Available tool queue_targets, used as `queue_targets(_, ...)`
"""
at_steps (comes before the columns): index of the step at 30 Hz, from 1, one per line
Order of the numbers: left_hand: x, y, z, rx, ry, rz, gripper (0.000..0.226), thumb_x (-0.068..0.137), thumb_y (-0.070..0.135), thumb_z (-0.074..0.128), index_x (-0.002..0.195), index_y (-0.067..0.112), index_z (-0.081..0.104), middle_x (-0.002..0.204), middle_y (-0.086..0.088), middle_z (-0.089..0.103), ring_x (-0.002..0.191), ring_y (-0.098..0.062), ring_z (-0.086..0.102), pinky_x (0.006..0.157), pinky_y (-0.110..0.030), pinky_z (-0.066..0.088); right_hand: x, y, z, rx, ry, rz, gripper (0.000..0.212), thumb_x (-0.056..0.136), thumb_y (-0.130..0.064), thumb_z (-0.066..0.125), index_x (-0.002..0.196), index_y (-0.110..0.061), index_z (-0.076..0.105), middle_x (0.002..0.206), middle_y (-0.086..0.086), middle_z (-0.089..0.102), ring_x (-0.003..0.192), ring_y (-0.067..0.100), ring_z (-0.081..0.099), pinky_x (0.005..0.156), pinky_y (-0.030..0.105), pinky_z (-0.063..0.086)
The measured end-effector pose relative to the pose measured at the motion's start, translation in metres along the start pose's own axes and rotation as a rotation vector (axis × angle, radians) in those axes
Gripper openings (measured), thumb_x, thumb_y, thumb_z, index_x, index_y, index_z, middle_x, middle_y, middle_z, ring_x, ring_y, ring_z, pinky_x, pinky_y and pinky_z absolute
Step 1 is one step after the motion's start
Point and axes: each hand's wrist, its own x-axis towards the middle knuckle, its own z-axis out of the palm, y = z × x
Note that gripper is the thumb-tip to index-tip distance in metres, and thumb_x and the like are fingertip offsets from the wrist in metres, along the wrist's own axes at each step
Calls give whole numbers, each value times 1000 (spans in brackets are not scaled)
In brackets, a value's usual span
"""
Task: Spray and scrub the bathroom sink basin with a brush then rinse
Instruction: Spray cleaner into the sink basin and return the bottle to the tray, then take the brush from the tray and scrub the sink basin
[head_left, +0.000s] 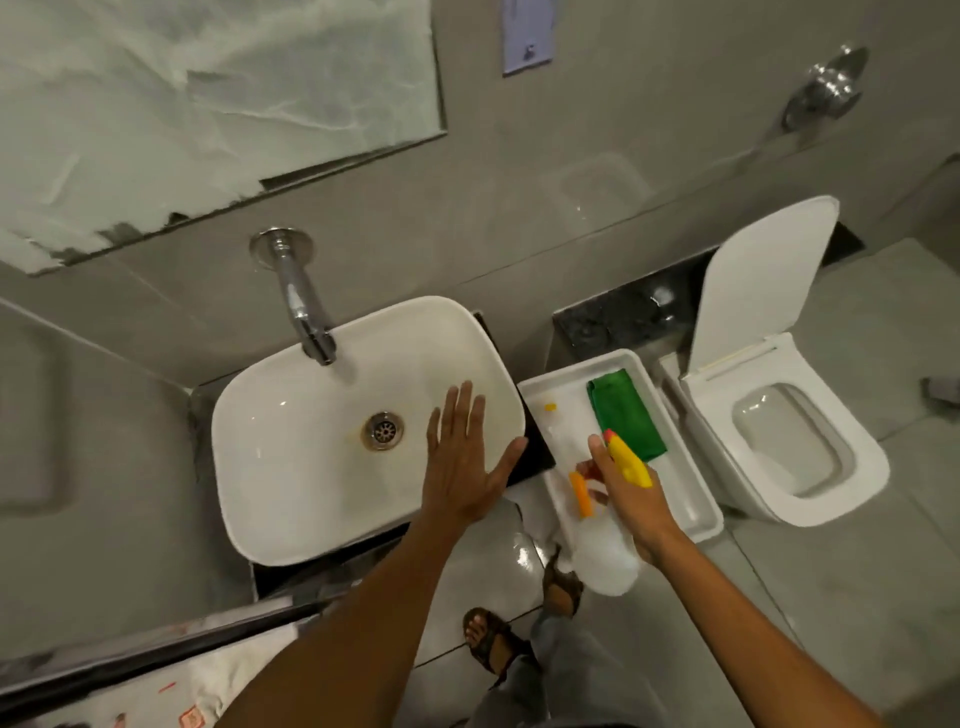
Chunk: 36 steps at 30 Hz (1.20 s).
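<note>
A white rectangular sink basin (291, 467) sits below me, with a round metal drain (384, 430) near its middle and a chrome faucet (304, 312) reaching over its far rim. My left hand (465, 457) hovers flat over the basin's right side, fingers spread, holding nothing. My right hand (626, 488) is closed around a white spray bottle (605, 553) with a yellow and red nozzle head, held over the near end of a white tray (561, 384). An orange-handled brush (581, 493) lies in the tray beside my fingers.
A folded green cloth (626, 410) lies in the tray's far end. An open white toilet (795, 441) stands to the right with its lid up. A mirror (208, 104) hangs on the grey wall above the faucet. My sandalled feet (493, 644) stand on the tiled floor.
</note>
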Motion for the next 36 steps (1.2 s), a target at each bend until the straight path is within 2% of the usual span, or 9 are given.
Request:
queue_targets(4, 30, 31, 21, 31, -68, 134, 93, 103, 78, 33, 170, 13, 23, 182, -6, 11, 170, -23, 5, 137, -48, 12, 32, 15, -21, 9, 62, -51, 36, 90, -62, 71, 118, -39, 72, 98, -9, 82, 95, 3, 76, 83, 27, 58)
queue_targets(6, 46, 41, 29, 22, -98, 173, 94, 102, 76, 39, 170, 12, 23, 182, -6, 12, 170, -23, 5, 137, -49, 13, 52, 25, -30, -1, 105, -61, 50, 85, -69, 70, 115, -30, 76, 100, -12, 81, 89, -6, 74, 82, 21, 55)
queue_targets(8, 57, 48, 34, 33, -116, 202, 97, 101, 78, 40, 169, 11, 25, 182, -8, 13, 170, -24, 5, 136, -52, 12, 69, 35, -37, -20, 149, -60, 62, 81, -72, 73, 104, -15, 77, 98, 2, 79, 81, 0, 73, 77, 20, 54)
queue_targets(11, 68, 53, 42, 123, -150, 230, 102, 98, 84, 34, 168, 11, 27, 181, -8, 15, 170, -24, 3, 137, -55, 6, 92, 54, -46, -22, 180, -64, 58, 86, -60, 77, 94, -4, 68, 95, 22, 70, 80, 31, 70, 72, 41, 57)
queue_targets(14, 71, 51, 48, 183, -158, 222, 99, 99, 84, 37, 168, 13, 29, 181, -6, 16, 170, -22, 0, 137, -53, -1, 111, 73, -52, -58, 217, -82, 33, 90, -53, 77, 89, -20, 75, 86, 5, 75, 80, 20, 71, 72, 41, 56)
queue_targets(17, 74, 49, 52, 150, -129, 219, 94, 100, 80, 43, 165, 14, 35, 180, -8, 21, 170, -23, 3, 137, -49, -6, 127, 89, -58, -75, 252, -126, 24, 91, -45, 79, 100, -23, 80, 89, -10, 78, 84, 1, 73, 76, 25, 58)
queue_targets(22, 75, 50, 56, 153, -103, 211, 89, 99, 78, 49, 159, 13, 44, 176, -10, 31, 169, -26, 12, 137, -52, -1, 145, 116, -70, -16, 338, -185, 32, 93, -28, 81, 115, -6, 79, 101, 10, 80, 96, 28, 77, 86, 35, 64)
queue_targets(32, 77, 55, 53, 158, -128, 185, 94, 96, 82, 47, 159, 12, 45, 175, -9, 34, 168, -27, 16, 137, -50, -5, 125, 159, -76, -2, 375, -182, 42, 89, -33, 85, 123, -10, 76, 113, 11, 79, 109, 31, 75, 97, 55, 61)
queue_targets(36, 76, 58, 50, 153, -152, 180, 95, 96, 82, 47, 162, 13, 42, 175, -8, 33, 168, -27, 16, 137, -53, -3, 124, 165, -73, -7, 436, -182, 58, 84, -27, 89, 136, -13, 69, 134, 11, 71, 128, 32, 67, 105, 56, 56)
